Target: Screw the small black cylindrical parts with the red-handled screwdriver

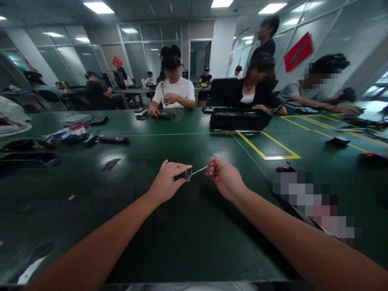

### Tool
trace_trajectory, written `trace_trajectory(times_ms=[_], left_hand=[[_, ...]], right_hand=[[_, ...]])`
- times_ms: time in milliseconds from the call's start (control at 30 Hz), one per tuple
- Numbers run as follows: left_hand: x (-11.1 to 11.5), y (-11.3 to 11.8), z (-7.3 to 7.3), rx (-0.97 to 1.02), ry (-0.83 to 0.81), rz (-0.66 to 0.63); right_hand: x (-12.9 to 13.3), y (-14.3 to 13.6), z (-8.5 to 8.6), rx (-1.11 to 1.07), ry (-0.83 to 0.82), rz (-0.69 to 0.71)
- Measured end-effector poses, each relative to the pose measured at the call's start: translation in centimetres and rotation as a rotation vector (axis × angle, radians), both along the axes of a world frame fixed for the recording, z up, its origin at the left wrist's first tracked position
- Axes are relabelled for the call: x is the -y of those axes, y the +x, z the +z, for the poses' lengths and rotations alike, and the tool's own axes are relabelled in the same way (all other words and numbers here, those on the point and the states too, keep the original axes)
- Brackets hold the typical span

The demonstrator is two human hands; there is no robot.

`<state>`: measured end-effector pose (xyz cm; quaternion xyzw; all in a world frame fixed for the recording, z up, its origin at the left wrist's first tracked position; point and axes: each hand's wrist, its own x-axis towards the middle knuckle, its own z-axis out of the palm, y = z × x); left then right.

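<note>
The left hand (166, 182) grasps a dark cylinder (188, 173); at its three o'clock the right hand (226, 178) pinches a thin rod (200, 169), apparently probing it. Continuing calls for steady alignment.

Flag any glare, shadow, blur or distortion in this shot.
Head view: glare spots whiten the green table, whose near part is dim; head view: a soft shadow lies beside the right forearm; head view: the left pillar leans, suggesting wide-angle distortion; head view: a pixelated patch hides detail, while the thin rod stays readable.
</note>
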<state>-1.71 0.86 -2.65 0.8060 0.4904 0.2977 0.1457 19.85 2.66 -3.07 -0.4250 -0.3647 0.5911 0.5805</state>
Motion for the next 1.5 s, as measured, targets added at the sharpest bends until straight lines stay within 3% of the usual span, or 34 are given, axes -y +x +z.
trace_trajectory(times_ms=[67, 333, 567, 733, 900, 1200, 1367, 1500], left_hand=[[-0.1, 0.0, 0.1, -0.007, 0.009, 0.006], [-0.2, -0.1, 0.0, -0.027, -0.099, 0.096], [0.3, 0.2, 0.9, 0.046, -0.103, 0.090], [0.6, 0.7, 1.4, 0.083, -0.213, 0.073], [0.5, 2.3, 1.7, -0.064, -0.278, 0.017], [-2.1, 6.4, 0.8, -0.387, -0.118, -0.038], [-3.4, 7.2, 0.4, -0.450, -0.136, -0.074], [-4.1, 6.5, 0.6, -0.443, -0.128, -0.064]], right_hand=[[-0.5, 0.2, -0.2, -0.050, -0.052, -0.056], [-0.4, 0.2, -0.9, 0.122, 0.115, -0.189], [-0.8, 0.6, -0.8, 0.184, 0.140, -0.274], [-0.8, 1.1, -0.4, 0.267, 0.231, -0.329], [-0.3, 1.1, 0.1, 0.297, 0.291, -0.330], [-0.2, 0.9, 0.4, 0.276, 0.293, -0.317], [-0.1, 0.8, 0.4, 0.236, 0.299, -0.294], [-0.1, 0.8, 0.5, 0.239, 0.297, -0.286]])
